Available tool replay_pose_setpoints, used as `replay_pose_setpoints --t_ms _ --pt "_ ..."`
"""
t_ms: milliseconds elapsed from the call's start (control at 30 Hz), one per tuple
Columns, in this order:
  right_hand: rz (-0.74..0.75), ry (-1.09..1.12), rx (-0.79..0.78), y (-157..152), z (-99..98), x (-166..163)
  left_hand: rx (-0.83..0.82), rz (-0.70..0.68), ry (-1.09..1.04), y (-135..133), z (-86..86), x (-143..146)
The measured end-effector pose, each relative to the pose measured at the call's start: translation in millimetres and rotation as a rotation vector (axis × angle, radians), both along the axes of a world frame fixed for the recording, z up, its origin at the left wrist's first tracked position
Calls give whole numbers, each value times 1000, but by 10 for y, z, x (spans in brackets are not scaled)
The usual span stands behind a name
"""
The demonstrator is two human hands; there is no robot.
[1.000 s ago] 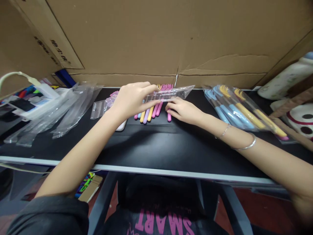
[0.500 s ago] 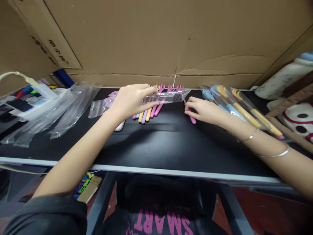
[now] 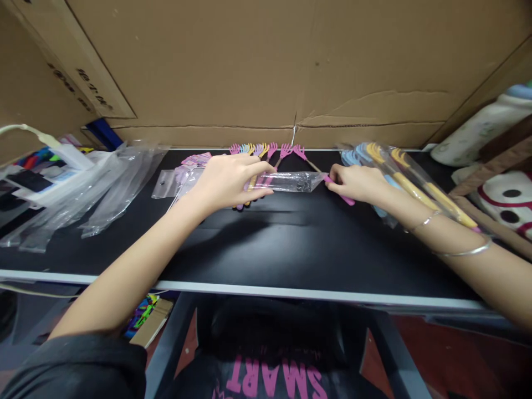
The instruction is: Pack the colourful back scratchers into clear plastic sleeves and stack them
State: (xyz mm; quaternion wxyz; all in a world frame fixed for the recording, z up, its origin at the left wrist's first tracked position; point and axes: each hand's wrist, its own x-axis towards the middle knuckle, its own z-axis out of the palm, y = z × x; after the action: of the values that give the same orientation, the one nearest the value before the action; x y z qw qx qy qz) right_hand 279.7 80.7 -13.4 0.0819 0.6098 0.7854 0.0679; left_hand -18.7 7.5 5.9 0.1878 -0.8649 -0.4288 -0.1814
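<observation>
My left hand (image 3: 226,180) is closed around one end of a narrow clear plastic sleeve (image 3: 288,181), held level just above the black desk (image 3: 266,244). My right hand (image 3: 358,183) pinches the handle of a pink back scratcher (image 3: 310,160) with a small hand-shaped head, at the sleeve's open right end. A row of several pink, yellow, blue and purple back scratchers (image 3: 261,152) lies on the desk behind my left hand, partly hidden by it.
Bagged blue and yellow scratchers (image 3: 409,177) lie at the right. Loose clear bags (image 3: 112,185) are piled at the left, beside a white box. A cardboard wall (image 3: 266,72) closes the back. A white bottle (image 3: 482,133) and a plush toy (image 3: 507,205) stand far right.
My right hand has drawn one pink scratcher out of the row and moved right with it. My left hand has lowered the sleeve toward the desk.
</observation>
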Motion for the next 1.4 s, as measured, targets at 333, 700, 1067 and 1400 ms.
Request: replay_pose_setpoints --t_ms 333,700,1067,1400 --pt "-72 433 -5 -79 193 328 -72 42 7 -39 -4 53" --pt "74 950 -300 -224 218 587 -69 8 -27 -20 -23 -2" --pt "176 719 -319 -257 336 745 -67 22 5 -16 -26 -5" --pt "304 546 -473 -153 391 1105 -77 62 1 -18 15 -10"
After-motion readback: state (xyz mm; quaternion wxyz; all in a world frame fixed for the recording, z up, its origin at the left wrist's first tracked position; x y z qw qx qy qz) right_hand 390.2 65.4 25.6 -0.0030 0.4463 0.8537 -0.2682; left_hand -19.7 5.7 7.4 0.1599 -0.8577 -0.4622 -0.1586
